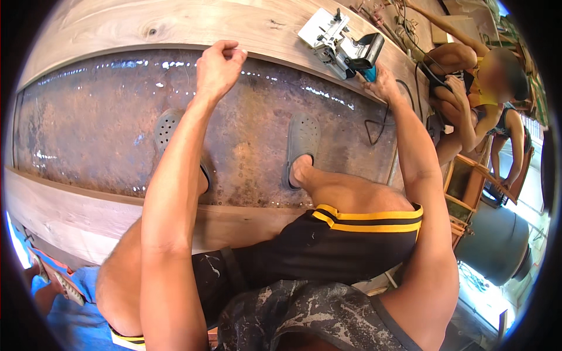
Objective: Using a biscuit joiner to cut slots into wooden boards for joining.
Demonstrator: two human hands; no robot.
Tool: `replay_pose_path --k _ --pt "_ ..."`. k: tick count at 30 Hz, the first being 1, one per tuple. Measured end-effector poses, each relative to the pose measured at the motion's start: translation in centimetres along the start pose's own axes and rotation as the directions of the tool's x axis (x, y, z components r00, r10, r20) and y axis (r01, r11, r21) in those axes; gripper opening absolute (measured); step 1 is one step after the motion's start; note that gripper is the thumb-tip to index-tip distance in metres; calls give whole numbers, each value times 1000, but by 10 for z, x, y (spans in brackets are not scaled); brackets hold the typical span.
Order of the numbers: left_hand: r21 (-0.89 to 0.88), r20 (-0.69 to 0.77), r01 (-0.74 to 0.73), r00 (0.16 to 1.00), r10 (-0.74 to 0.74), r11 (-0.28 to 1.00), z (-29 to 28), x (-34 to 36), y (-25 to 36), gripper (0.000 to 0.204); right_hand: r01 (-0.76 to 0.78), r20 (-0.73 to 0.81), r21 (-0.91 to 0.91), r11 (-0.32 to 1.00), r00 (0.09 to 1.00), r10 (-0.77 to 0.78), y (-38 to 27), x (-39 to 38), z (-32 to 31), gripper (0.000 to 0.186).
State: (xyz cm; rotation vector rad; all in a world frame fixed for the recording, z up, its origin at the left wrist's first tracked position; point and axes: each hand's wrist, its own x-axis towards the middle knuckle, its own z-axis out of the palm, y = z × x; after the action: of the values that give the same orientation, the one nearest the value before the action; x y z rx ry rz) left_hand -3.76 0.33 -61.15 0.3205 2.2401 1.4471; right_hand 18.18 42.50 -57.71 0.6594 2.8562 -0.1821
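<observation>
A power tool that looks like a biscuit joiner (339, 44), with a silver base and fence, a black handle and a teal body, rests on the far wooden board (175, 23). My right hand (383, 88) is wrapped round the teal body at its near end. Close to that board's near edge, left of the tool, is my left hand (219, 70). Its fingers are curled in, thumb against the forefinger; whatever may be between them is too small to make out. A black cord (374, 137) loops beside my right forearm.
My feet in grey clogs (303, 137) stand on a rusty metal sheet (246, 152) between the far board and a nearer wooden board (70, 205). Two people work at the right, one crouching in yellow (480, 88). A dark round container (492, 240) and blue sheeting (76, 316) flank me.
</observation>
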Motion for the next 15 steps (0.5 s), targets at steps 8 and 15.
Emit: replay_pose_path --k 8,15 --pt "6 87 -289 954 287 957 49 43 61 49 28 -123 -310 950 990 -69 20 45 1 77" --pt "331 310 -675 738 600 660 128 142 119 58 -17 -684 261 965 702 197 -36 -22 49 47"
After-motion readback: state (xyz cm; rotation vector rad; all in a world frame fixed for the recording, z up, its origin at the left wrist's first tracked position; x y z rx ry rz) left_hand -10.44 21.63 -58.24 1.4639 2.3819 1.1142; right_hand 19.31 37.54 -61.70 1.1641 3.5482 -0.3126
